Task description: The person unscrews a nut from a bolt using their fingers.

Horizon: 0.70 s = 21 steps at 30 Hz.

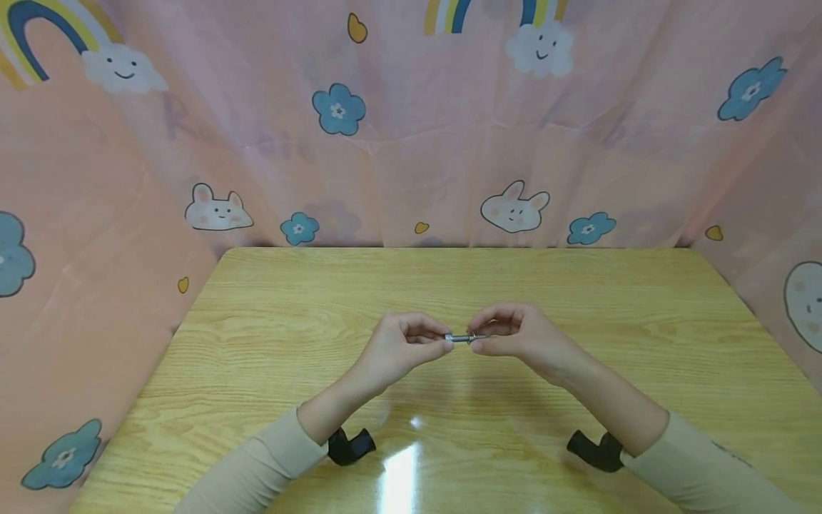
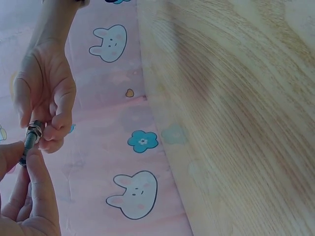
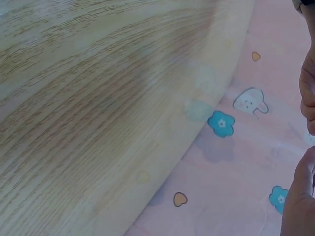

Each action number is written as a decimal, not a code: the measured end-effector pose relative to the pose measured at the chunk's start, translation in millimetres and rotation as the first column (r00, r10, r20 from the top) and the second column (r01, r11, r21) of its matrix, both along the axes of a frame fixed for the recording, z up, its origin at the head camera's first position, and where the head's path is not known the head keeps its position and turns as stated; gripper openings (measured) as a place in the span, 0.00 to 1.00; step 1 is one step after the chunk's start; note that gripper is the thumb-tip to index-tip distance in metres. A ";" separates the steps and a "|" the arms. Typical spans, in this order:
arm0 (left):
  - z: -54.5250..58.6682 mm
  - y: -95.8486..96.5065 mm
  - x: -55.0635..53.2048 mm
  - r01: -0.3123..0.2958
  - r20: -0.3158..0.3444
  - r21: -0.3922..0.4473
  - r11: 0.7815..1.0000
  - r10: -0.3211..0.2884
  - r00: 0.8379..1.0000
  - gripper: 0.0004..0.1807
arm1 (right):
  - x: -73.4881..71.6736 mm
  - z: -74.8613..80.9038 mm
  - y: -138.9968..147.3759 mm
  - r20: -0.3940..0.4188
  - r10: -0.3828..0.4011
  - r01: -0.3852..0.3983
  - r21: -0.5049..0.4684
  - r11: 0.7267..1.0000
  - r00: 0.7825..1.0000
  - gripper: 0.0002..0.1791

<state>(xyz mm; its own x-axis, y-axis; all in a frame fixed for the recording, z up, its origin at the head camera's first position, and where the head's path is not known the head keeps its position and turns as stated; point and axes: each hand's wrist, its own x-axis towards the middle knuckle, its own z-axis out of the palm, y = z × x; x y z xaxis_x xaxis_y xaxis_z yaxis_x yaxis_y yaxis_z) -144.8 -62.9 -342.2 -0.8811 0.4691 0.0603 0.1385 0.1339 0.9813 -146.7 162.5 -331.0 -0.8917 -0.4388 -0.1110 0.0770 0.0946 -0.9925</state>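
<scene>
A small metal bolt [image 1: 459, 338] spans the gap between the two hands, lying level above the table. My left hand [image 1: 404, 351] pinches its left end between thumb and fingertips. At the other end my right hand [image 1: 525, 337] grips it with thumb and fingers, close to a ring-like collar. The left wrist view shows the threaded shank of the bolt [image 2: 29, 141] and a nut or washer near the right hand [image 2: 47, 93]. In the right wrist view only parts of the right hand [image 3: 298, 209] and left hand [image 3: 308, 91] appear at the edge; the bolt is out of sight.
The wood-grain table [image 1: 308, 285] stretches under both hands, its far edge against a pink patterned cloth [image 1: 411, 171]. Cloth also hangs at both sides. Black camera mounts [image 1: 351, 447] sit at both wrists. Light glares off the table [image 1: 398, 478] near the front.
</scene>
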 end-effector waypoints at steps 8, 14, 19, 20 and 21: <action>0.0 -0.1 0.7 -0.007 0.003 -0.007 1.000 0.007 1.000 0.10 | 0.7 2.4 -2.1 0.075 -0.004 0.004 0.007 1.000 0.997 0.16; -1.5 0.1 -0.1 -0.006 0.011 -0.006 1.000 0.006 1.000 0.10 | 0.5 0.6 -0.2 0.023 0.003 -0.003 0.008 1.000 1.000 0.11; -0.7 0.9 -0.4 -0.005 0.013 -0.004 1.000 0.005 1.000 0.11 | 0.6 1.6 -1.2 0.035 0.003 -0.003 0.006 1.000 0.999 0.17; -0.7 1.2 -0.3 -0.005 0.014 -0.003 1.000 0.005 1.000 0.11 | 0.6 1.4 -1.4 0.048 0.005 -0.006 0.004 1.000 0.999 0.18; -0.9 1.5 -0.1 -0.005 0.014 -0.004 1.000 0.005 1.000 0.11 | 0.9 1.1 -1.5 0.061 0.009 -0.009 -0.001 1.000 0.998 0.18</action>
<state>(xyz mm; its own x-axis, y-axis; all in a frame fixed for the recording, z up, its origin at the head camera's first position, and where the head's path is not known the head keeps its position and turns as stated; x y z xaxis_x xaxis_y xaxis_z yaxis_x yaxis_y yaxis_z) -144.9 -61.4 -343.1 -0.8840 0.4653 0.0456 0.1238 0.1388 0.9825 -145.8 161.0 -330.0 -0.8791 -0.4472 -0.1648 0.1366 0.0949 -0.9861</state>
